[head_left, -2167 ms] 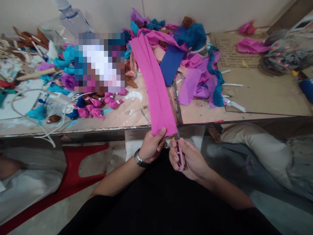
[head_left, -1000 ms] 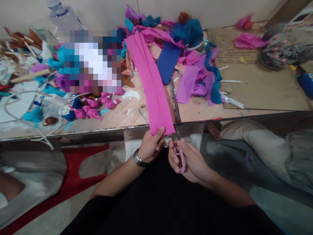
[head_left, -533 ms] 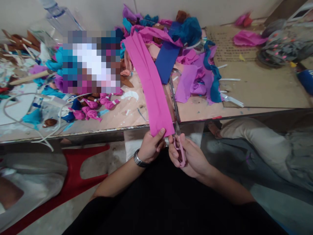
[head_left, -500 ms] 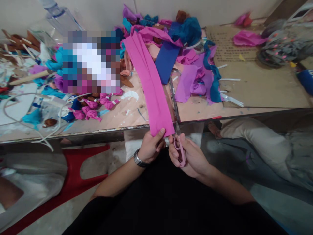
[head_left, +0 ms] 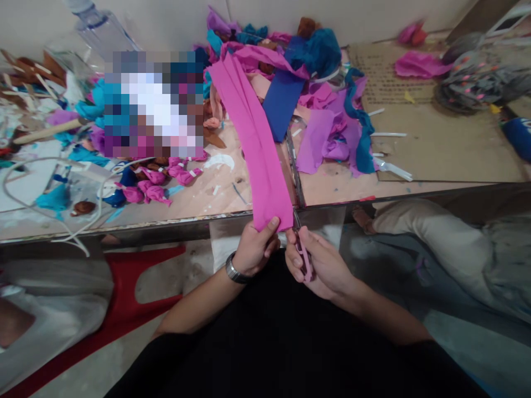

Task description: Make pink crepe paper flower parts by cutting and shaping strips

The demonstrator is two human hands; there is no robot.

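A long pink crepe paper strip (head_left: 265,160) runs from the heap at the back down over the table's front edge. My left hand (head_left: 259,246), with a metal-band watch on the wrist, pinches its near end between thumb and fingers. Pink-handled scissors (head_left: 307,262) sit in my right hand (head_left: 321,260), whose fingers are wrapped round the handles. Their blades point away from me, at the right edge of the strip's near end. Whether the blades have cut into the paper I cannot tell.
Crumpled paper in purple, teal and blue (head_left: 284,105) lies behind the strip. Small pink wrapped bundles (head_left: 155,193), a white cable (head_left: 45,160) and a clear bottle (head_left: 105,33) are on the left. Flat cardboard (head_left: 448,143) covers the right. People sit on both sides, one on a red chair (head_left: 120,276).
The scissors have turned slightly and their handles have come closer together in my right hand. My left hand and the pink strip have hardly moved.
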